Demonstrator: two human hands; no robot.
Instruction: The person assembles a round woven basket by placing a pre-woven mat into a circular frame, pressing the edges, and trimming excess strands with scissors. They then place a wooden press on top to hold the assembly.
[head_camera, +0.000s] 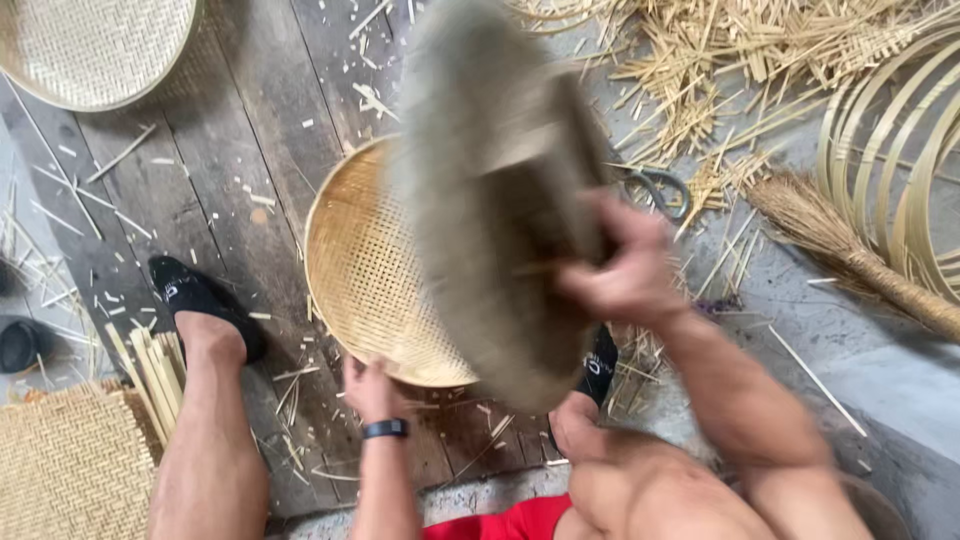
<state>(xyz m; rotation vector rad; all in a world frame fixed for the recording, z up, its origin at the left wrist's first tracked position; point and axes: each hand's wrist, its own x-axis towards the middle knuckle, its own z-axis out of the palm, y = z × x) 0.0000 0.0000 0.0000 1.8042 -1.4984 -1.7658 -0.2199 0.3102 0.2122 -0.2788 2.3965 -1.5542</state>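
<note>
A round woven bamboo tray (360, 270) lies on the wooden floor between my feet. My left hand (372, 388), with a black band at the wrist, grips its near rim. My right hand (620, 268) holds a large grey-brown brush (480, 190) up above the tray; the brush is blurred by motion and hides the tray's right side.
Another woven tray (95, 45) sits top left, a woven mat (70, 465) bottom left. Scissors (655, 188), a straw broom (850, 250), bamboo hoops (900, 130) and scattered bamboo strips (720, 60) lie to the right. A bundle of sticks (155, 370) rests by my left foot.
</note>
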